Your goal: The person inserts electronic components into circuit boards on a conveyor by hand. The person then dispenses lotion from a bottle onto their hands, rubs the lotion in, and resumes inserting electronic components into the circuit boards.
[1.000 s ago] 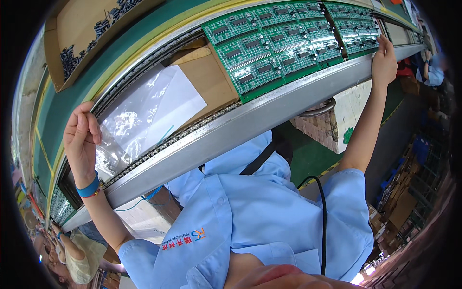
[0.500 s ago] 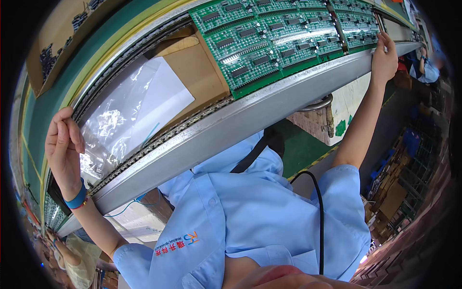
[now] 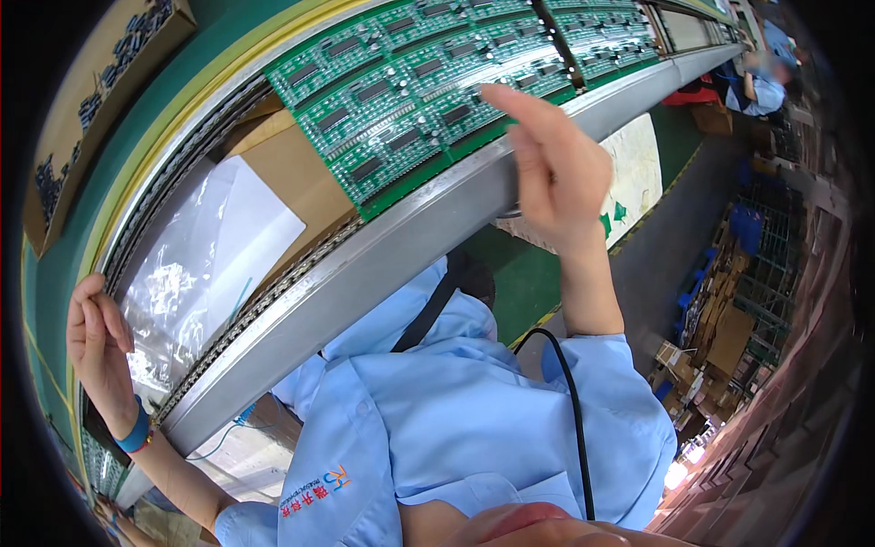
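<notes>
My left hand (image 3: pixel 98 333) hangs at the left end of the conveyor with its fingers loosely bent, and nothing shows in it. A blue band circles that wrist. My right hand (image 3: pixel 561 173), slightly blurred, is over the near metal rail (image 3: pixel 365 287) with its index finger stretched toward a green circuit board panel (image 3: pixel 383 114). Whether the fingertip touches the panel I cannot tell. Rows of black chips fill this panel, which spans the conveyor. A second green panel (image 3: pixel 602 41) lies beyond it to the right, separated by a dark narrow gap.
Inside the conveyor frame, left of the panels, are brown cardboard (image 3: pixel 296 178), a white sheet (image 3: pixel 260 214) and a clear plastic bag (image 3: pixel 169 305). A conveyor chain (image 3: pixel 273 305) runs along the rail. An open carton (image 3: pixel 173 32) of dark parts stands at the upper left.
My right hand has come left and nearer, away from the far panel's right end, to the near edge of the closer panel. The whole view has shifted. My left hand keeps its bent pose.
</notes>
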`<state>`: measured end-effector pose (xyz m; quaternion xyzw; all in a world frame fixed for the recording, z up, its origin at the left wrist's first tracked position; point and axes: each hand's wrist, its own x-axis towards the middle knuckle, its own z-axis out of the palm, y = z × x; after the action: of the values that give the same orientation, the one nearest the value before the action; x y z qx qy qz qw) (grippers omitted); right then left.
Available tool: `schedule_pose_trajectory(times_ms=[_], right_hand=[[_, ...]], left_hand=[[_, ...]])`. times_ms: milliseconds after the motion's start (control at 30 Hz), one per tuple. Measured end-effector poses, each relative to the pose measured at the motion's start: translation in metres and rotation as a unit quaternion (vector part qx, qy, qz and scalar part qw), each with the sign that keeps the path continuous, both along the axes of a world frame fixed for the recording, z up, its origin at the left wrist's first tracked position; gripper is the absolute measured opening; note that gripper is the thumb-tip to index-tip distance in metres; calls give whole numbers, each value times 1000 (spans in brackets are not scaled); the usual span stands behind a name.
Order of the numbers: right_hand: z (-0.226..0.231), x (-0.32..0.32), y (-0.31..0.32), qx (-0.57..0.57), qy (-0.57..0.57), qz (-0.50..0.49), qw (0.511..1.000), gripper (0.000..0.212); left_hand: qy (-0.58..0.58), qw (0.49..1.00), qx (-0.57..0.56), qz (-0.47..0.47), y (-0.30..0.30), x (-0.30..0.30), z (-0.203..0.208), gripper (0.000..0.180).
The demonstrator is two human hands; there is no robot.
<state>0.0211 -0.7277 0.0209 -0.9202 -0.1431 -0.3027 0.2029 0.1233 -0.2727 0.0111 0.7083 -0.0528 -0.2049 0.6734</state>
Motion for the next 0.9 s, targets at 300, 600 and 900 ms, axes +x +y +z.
schedule_pose_trajectory(times_ms=[300, 600, 900], right_hand=[[8, 1, 12, -140, 67, -70, 985, 49], [14, 2, 9, -188, 95, -102, 972, 47], [20, -1, 1, -170, 126, -141, 967, 55]], left_hand=[[-17, 1000, 7, -9, 6, 1, -3, 32], [-15, 1000, 10, -11, 8, 3, -3, 32], [-14, 1000, 7, 8, 1, 3, -2, 31]])
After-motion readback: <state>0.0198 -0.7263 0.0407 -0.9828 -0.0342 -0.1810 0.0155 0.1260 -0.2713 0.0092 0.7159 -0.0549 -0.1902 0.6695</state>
